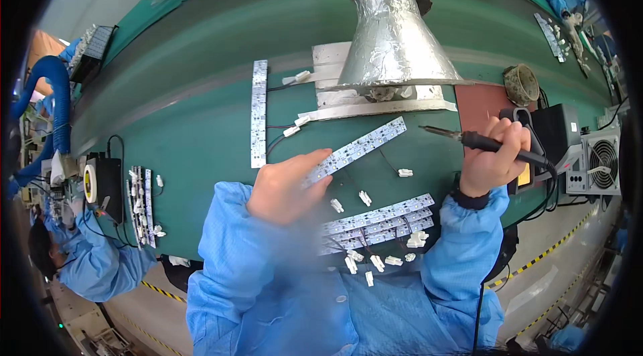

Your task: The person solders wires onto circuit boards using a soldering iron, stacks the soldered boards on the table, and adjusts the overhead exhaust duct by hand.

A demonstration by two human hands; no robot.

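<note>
My left hand (pixel 288 185) is closed on the near end of a narrow white LED circuit board strip (pixel 365 145), which slants up to the right above the green bench. Thin wires with white plug connectors (pixel 364 198) hang from that strip. In my right hand (pixel 492 158) is a soldering iron (pixel 482 142), gripped like a pen, its metal tip pointing left, a short gap from the strip's far end. Several similar boards (pixel 382 215) lie stacked close to my body, white connectors around them. Another strip (pixel 258 115) stands lengthwise on the bench further left, wired to two connectors.
A foil-covered extraction hood (pixel 398 41) hangs over a white plate at the back. To the right are a round tin (pixel 520 85), a red-brown mat (pixel 479 105), a black soldering station (pixel 556 131) and a fan unit (pixel 596 163). Co-workers in blue sleeves (pixel 110 255) sit left and far right.
</note>
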